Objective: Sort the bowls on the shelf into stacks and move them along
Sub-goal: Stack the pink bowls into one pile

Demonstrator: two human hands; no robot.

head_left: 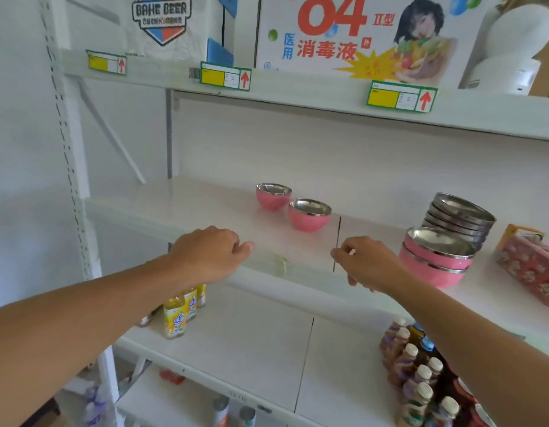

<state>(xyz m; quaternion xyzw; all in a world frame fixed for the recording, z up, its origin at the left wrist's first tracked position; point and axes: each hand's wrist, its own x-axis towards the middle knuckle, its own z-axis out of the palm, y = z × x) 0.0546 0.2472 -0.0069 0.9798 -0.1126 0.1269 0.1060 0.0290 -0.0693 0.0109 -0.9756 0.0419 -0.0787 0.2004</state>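
Currently I see both hands, left hand (210, 252) and right hand (367, 266), loosely curled, grasping nothing; beyond the fingertips, two small pink bowls (293, 206) remain unstacked; right of them, the pink stack (436, 260) and steel stack (461, 217) are done.

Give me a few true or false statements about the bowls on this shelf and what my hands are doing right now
1. Two small pink bowls sit separately, not stacked. True.
2. The left hand is gripping a pink bowl. False: it is loosely curled at the shelf's front edge and holds nothing.
3. Two larger pink bowls are nested in a stack to the right. True.
4. The all-steel bowls are spread out singly along the shelf. False: they form one leaning stack behind the larger pink bowls.
5. The right hand is empty. True.
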